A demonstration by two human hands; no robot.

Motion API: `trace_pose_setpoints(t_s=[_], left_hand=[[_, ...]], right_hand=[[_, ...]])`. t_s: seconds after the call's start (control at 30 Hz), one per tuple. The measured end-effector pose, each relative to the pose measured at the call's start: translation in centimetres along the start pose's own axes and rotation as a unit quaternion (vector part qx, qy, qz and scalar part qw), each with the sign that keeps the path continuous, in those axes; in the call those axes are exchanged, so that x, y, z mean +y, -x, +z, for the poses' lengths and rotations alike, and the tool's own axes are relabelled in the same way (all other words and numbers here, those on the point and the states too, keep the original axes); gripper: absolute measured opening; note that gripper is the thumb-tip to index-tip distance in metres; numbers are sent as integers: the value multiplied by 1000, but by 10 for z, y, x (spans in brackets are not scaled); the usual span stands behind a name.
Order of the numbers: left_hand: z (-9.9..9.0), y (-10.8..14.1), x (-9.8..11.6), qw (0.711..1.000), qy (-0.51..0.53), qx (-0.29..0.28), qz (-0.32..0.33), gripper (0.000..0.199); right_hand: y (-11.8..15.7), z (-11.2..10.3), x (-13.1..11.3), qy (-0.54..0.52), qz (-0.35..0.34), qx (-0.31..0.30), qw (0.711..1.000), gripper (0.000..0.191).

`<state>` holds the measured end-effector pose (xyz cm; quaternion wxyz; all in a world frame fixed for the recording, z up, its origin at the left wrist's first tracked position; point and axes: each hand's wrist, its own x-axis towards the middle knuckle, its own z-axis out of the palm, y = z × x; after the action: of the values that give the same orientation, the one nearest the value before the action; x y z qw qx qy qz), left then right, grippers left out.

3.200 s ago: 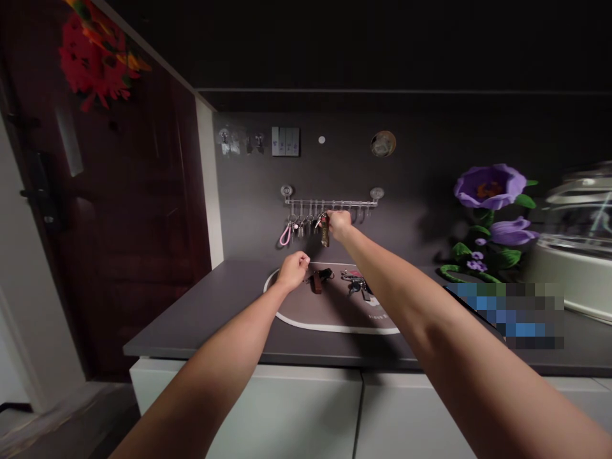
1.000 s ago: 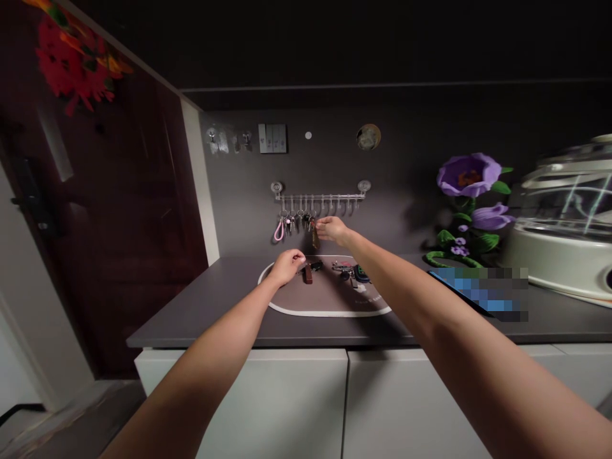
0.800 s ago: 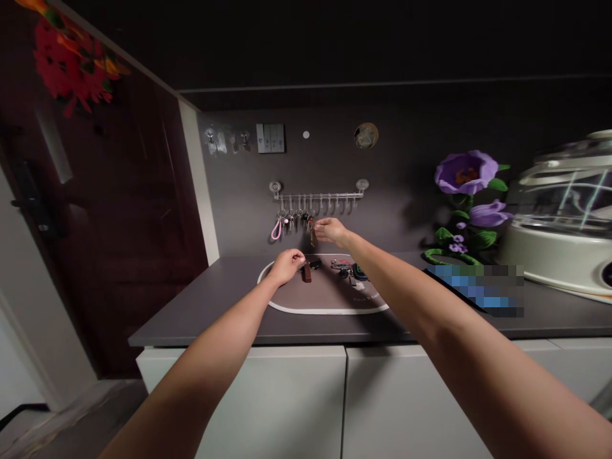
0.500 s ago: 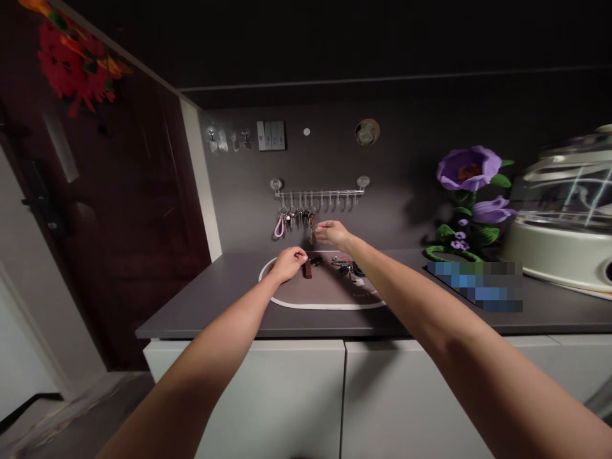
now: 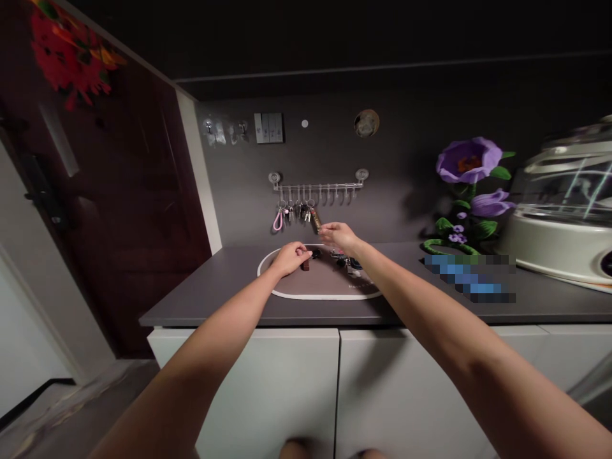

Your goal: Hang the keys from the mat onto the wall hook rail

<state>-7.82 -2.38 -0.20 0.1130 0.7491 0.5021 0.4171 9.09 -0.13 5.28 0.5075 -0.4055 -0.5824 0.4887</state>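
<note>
The patterned tag [image 5: 316,220] hangs tilted just beyond the right hand [image 5: 339,237], whose fingers reach its lower end; whether they pinch it I cannot tell. It looks light and stiff, best held by its flat sides. The left hand [image 5: 291,258] is half curled, its grip hidden, beside a brown fob [image 5: 306,264]. I count one tag, one fob, one pink loop [image 5: 278,220] beyond the left hand.

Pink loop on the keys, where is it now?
In the head view, the pink loop hangs near the left end of the hook rail, left of the other keys and above the left hand.
</note>
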Motion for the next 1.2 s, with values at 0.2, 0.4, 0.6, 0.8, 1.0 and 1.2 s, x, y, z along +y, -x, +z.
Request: trace_pose_setpoints(t_s=[0.2,0.4,0.6,0.8,1.0,1.2], left_hand=[[-4,6,4,998,-28,-61,-20,35],[-3,1,-1,995,23,-74,-65,20],[-3,-3,1,984,125,-25,-127,21],[-6,-7,0,956,250,36,-151,22],[-8,-10,-1,917,364,66,-149,21],[-11,-14,-3,886,436,92,-127,20]], right_hand=[[4,2,27,81,-49,72,993,6],[4,-6,42,277,-125,80,949,11],[6,-5,41,358,-163,58,918,13],[8,0,42,405,-159,48,899,16],[11,3,39,459,-154,41,874,23],[9,5,40,460,-159,39,873,24]])
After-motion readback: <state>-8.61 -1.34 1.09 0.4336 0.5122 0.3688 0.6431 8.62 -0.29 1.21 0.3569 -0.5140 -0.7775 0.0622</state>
